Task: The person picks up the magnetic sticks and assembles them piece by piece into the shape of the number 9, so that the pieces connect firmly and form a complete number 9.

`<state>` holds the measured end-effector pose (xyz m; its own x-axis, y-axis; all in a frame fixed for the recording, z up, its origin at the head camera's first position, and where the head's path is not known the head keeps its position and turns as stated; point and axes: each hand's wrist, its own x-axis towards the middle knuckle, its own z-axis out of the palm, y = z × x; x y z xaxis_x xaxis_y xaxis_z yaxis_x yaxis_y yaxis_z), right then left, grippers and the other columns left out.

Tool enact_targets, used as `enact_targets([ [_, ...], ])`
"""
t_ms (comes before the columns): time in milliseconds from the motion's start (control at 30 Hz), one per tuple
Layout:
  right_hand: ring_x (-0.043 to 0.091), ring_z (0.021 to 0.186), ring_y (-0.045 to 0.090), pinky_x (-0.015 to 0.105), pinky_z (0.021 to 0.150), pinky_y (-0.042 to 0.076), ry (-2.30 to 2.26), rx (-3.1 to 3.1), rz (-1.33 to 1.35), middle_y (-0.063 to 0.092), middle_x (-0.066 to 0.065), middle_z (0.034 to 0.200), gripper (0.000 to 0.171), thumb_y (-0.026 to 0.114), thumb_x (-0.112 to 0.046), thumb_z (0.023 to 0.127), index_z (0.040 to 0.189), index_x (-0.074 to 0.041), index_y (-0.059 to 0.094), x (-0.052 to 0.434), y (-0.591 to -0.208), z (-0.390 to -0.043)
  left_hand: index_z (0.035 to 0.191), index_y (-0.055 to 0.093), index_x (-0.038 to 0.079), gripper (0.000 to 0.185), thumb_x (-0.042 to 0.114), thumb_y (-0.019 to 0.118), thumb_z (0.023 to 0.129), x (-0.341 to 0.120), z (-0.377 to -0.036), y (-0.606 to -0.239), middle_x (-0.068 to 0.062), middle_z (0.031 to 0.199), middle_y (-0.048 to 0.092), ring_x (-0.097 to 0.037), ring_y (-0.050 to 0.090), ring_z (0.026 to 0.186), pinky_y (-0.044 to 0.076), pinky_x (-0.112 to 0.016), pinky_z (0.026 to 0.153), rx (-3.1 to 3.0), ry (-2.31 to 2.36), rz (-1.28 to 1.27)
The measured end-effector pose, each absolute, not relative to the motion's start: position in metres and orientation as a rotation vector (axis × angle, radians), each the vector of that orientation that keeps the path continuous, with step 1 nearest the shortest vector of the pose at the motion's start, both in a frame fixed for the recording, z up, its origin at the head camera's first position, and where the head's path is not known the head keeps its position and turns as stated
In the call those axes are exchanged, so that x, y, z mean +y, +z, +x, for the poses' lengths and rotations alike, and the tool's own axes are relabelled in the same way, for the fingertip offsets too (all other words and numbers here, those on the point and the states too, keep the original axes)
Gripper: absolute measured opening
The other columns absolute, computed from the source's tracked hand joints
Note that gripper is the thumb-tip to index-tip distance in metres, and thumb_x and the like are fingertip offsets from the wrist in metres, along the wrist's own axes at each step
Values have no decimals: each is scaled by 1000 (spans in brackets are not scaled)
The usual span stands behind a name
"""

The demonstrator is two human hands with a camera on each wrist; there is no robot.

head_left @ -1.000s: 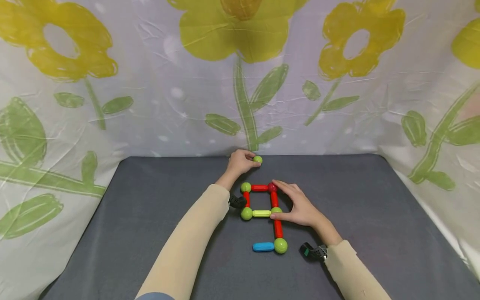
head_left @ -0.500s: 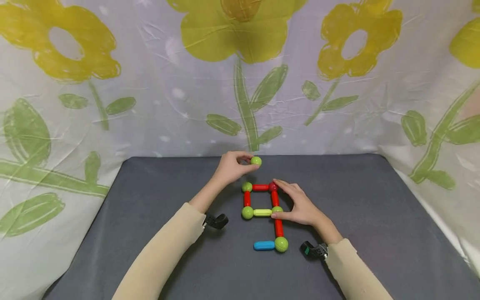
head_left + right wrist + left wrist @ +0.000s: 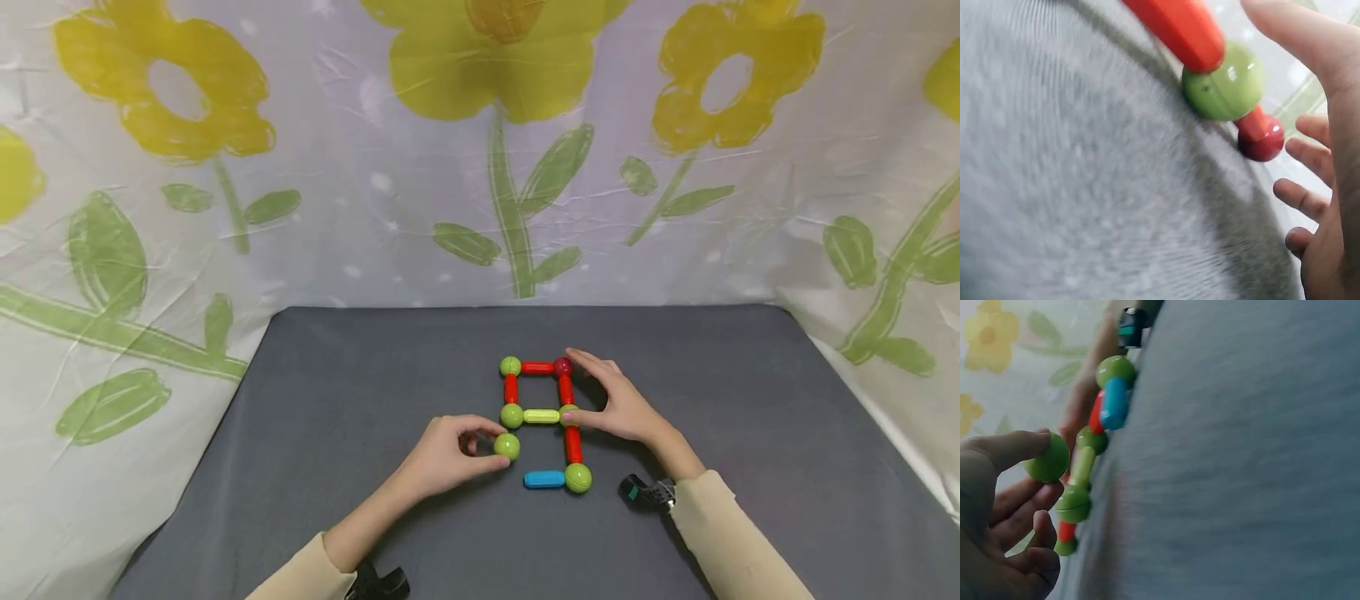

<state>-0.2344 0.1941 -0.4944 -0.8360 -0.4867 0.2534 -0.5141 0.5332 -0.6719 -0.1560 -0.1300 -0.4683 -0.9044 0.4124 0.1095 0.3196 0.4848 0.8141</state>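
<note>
Pinching a glossy round green ball with my left hand, frame centre, just below the figure's lower-left ball | right hand fingers relaxed, touching the red-and-green rod figure | grey mat.

Head view: high, facing forward and down over the grey table, whole figure of rods and balls at frame centre. Left wrist view: low, close, rolled sideways, along the same figure. Right wrist view: nearest, at table level; shares the red ball.
</note>
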Motion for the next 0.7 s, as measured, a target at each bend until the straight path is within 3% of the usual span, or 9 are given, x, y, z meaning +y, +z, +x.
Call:
enact_targets([
  [100, 31, 124, 54, 56, 100, 48, 1198, -2628, 893, 49, 10, 161, 83, 88, -29, 87, 158, -9, 50, 193, -488, -225, 112, 82, 27, 28, 29, 92, 86, -133, -148, -477, 11, 86, 71, -3, 48, 66, 40, -21, 58, 2608, 1388, 634],
  [200, 21, 94, 60, 39, 78, 52, 1206, -2468, 960, 64, 8, 142, 60, 90, -18, 86, 141, -8, 66, 188, -480, -208, 110, 82, 27, 26, 29, 92, 86, -135, -147, -482, 12, 85, 70, -3, 48, 66, 41, -22, 59, 2614, 1388, 640],
  [333, 4, 60, 44, 21, 53, 40, 1280, -2315, 1162, 73, 6, 114, 39, 91, -8, 84, 119, -9, 75, 181, -476, -181, 111, 82, 24, 28, 29, 92, 85, -136, -147, -486, 13, 90, 72, -2, 49, 66, 41, -21, 59, 2619, 1363, 664],
  [500, -5, 58, 36, 14, 51, 36, 1332, -2375, 1324, 75, 1, 107, 32, 93, -17, 85, 113, -14, 78, 176, -480, -157, 112, 82, 22, 30, 29, 93, 84, -137, -145, -486, 13, 96, 75, -4, 51, 69, 43, -22, 61, 2637, 1334, 683],
  [700, -1, 80, 62, 18, 68, 52, 1258, -2433, 1365, 76, -9, 105, 26, 92, -19, 86, 108, -21, 78, 175, -499, -152, 112, 82, 24, 30, 29, 93, 84, -134, -145, -488, 14, 97, 75, -4, 50, 68, 42, -22, 60, 2647, 1326, 681],
])
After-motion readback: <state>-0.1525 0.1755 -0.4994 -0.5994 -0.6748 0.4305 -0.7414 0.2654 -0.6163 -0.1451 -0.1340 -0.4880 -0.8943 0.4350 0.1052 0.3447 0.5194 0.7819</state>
